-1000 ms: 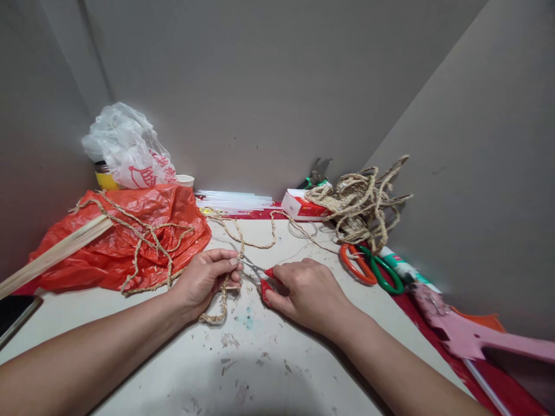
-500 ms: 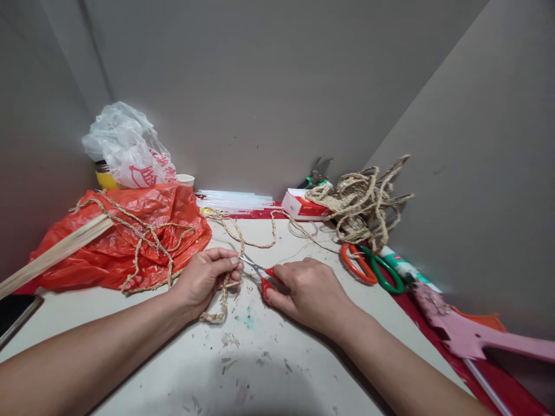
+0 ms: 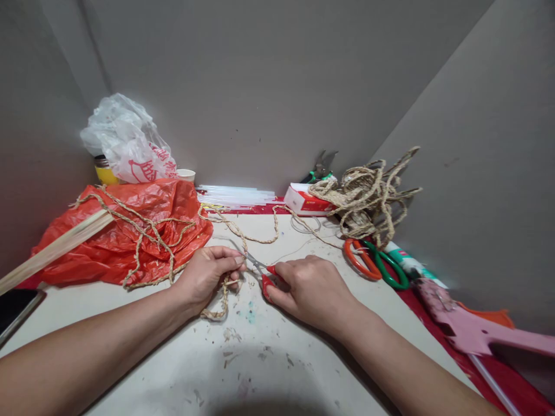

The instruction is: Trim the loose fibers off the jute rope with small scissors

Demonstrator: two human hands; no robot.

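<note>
My left hand (image 3: 217,270) pinches a thin braided straw rope (image 3: 224,303) between thumb and fingers. One length of the rope hangs below this hand and curls on the table; another runs away behind it. In my right hand (image 3: 306,286) are small scissors (image 3: 265,279) with red handles, my thumb and fingers in the loops. Their metal blades are parted and reach the rope right at my left fingertips. Whether the blades touch the strands I cannot make out.
Left, a red plastic bag (image 3: 151,254) carries more braid and a bundle of pale strips (image 3: 60,249). A coil of rope (image 3: 368,199) lies back right, by a red-white box (image 3: 306,199). Orange-handled (image 3: 361,260) and green-handled scissors (image 3: 390,268) and a pink glue gun (image 3: 472,329) line the right edge.
The view has shifted slightly. The scissor blades have swung a little across the rope at my left fingertips; both hands keep their holds.
</note>
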